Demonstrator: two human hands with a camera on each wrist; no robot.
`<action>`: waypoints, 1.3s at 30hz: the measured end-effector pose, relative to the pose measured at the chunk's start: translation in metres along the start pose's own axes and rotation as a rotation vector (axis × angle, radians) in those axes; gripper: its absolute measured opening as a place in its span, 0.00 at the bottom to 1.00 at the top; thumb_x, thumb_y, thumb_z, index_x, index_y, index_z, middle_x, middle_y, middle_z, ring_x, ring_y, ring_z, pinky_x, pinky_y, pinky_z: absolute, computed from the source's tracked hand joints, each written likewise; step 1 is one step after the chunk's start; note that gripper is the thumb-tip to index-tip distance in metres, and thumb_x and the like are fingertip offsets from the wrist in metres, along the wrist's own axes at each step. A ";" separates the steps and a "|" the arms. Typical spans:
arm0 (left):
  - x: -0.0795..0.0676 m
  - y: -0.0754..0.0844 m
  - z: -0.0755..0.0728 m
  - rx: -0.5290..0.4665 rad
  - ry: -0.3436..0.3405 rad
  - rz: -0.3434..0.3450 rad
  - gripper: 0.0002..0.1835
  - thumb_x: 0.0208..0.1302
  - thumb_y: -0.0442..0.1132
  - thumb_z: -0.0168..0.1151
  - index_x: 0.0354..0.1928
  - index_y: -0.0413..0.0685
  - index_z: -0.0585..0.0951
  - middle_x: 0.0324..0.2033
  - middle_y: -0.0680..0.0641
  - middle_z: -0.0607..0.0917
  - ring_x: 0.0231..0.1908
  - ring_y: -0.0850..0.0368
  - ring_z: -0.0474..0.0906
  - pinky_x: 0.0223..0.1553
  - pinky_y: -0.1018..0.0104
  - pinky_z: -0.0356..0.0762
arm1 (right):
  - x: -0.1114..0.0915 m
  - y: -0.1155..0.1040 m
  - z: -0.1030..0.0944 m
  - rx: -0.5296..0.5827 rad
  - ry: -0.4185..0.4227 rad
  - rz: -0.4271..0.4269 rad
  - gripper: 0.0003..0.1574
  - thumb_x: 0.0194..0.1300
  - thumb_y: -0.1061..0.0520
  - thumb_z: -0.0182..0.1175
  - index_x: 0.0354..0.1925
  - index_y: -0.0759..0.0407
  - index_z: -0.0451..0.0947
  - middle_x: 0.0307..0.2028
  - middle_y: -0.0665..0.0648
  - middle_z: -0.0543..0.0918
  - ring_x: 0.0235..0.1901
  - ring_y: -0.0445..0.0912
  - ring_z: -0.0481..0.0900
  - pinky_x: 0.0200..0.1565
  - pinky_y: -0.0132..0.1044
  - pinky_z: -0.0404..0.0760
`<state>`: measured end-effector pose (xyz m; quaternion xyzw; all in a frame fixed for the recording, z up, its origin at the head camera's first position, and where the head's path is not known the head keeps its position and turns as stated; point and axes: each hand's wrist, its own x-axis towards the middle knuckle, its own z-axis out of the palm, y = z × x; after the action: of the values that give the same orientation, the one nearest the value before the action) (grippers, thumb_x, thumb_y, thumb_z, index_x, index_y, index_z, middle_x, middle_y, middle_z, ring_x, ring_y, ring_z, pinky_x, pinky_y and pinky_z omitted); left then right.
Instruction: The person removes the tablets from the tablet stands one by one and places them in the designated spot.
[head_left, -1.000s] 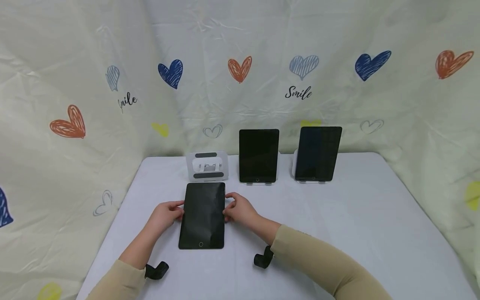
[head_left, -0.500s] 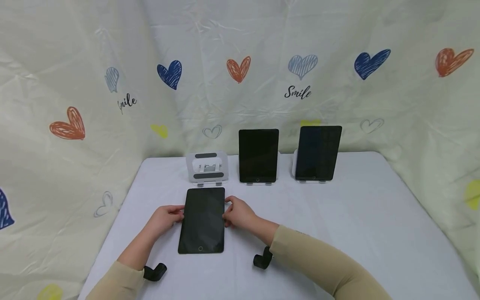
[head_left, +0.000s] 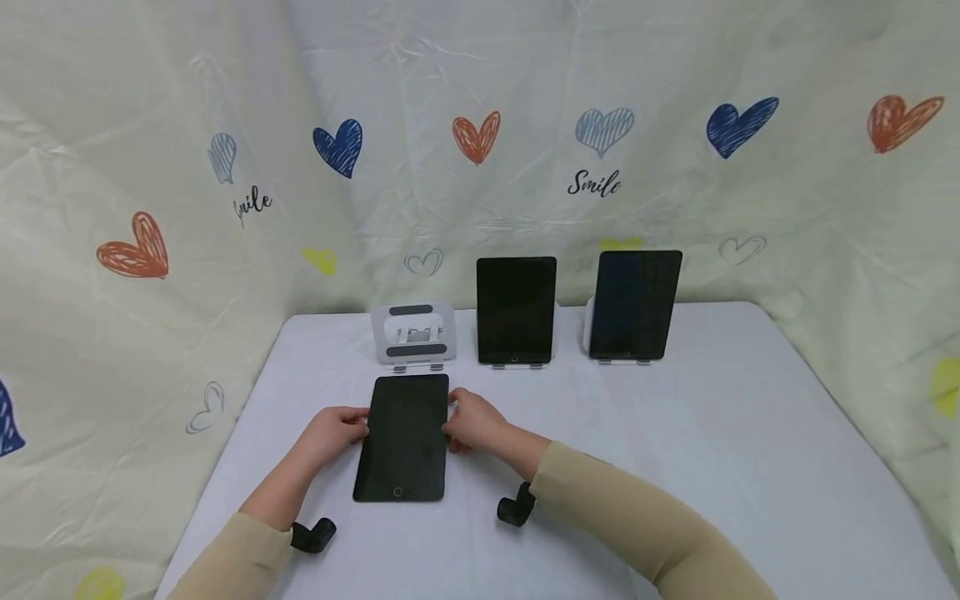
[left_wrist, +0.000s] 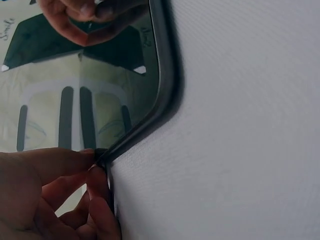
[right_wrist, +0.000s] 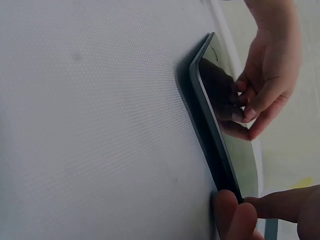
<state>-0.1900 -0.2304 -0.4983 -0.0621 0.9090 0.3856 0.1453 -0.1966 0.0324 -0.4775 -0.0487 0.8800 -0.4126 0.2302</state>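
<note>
A black tablet lies screen up, low over the white table, between the two hands. My left hand pinches its left edge, and my right hand grips the right edge with thumb and fingers. Close up in the left wrist view, the left thumb and fingers meet at the tablet's rim. The right wrist view has the right hand's fingertips at the near side of the tablet, with a shadow under it. A tablet stand in white with grey pads stands just behind the tablet.
Two more black tablets, a middle one and a right one, stand upright on stands at the back of the table. Behind them hangs a pale curtain printed with hearts. Black wrist cameras sit below both hands.
The tablet and both hands have come slightly toward the person, so the stand's front lip now shows behind the tablet. Both hands keep their grip. Over the last half second little moves.
</note>
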 end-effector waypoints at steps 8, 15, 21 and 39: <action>-0.003 0.006 0.000 0.036 0.023 -0.015 0.19 0.63 0.33 0.63 0.57 0.38 0.82 0.47 0.40 0.86 0.38 0.52 0.75 0.39 0.59 0.75 | 0.001 -0.006 -0.002 -0.059 -0.011 0.019 0.30 0.66 0.61 0.63 0.63 0.65 0.67 0.20 0.56 0.83 0.18 0.50 0.82 0.24 0.37 0.78; -0.010 0.007 0.001 0.045 0.033 0.034 0.21 0.61 0.33 0.66 0.56 0.35 0.82 0.31 0.48 0.85 0.33 0.55 0.74 0.35 0.63 0.70 | 0.002 -0.003 -0.001 -0.148 -0.010 0.017 0.35 0.65 0.59 0.65 0.67 0.65 0.68 0.18 0.54 0.82 0.17 0.46 0.81 0.26 0.36 0.76; -0.009 0.004 0.003 0.026 0.048 0.046 0.21 0.62 0.33 0.66 0.57 0.37 0.81 0.26 0.53 0.82 0.34 0.56 0.74 0.38 0.62 0.71 | 0.000 -0.001 -0.001 -0.199 -0.015 -0.011 0.39 0.64 0.57 0.66 0.69 0.65 0.66 0.18 0.54 0.82 0.16 0.45 0.81 0.28 0.36 0.76; -0.005 0.000 0.004 0.027 0.044 0.035 0.25 0.63 0.33 0.65 0.62 0.38 0.78 0.28 0.51 0.82 0.31 0.56 0.74 0.33 0.64 0.70 | -0.003 0.000 -0.001 -0.216 0.011 0.019 0.39 0.62 0.53 0.69 0.67 0.61 0.69 0.23 0.52 0.80 0.16 0.44 0.80 0.29 0.36 0.75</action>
<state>-0.1841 -0.2277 -0.4994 -0.0526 0.9182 0.3742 0.1191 -0.1945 0.0337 -0.4759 -0.0627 0.9210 -0.3135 0.2225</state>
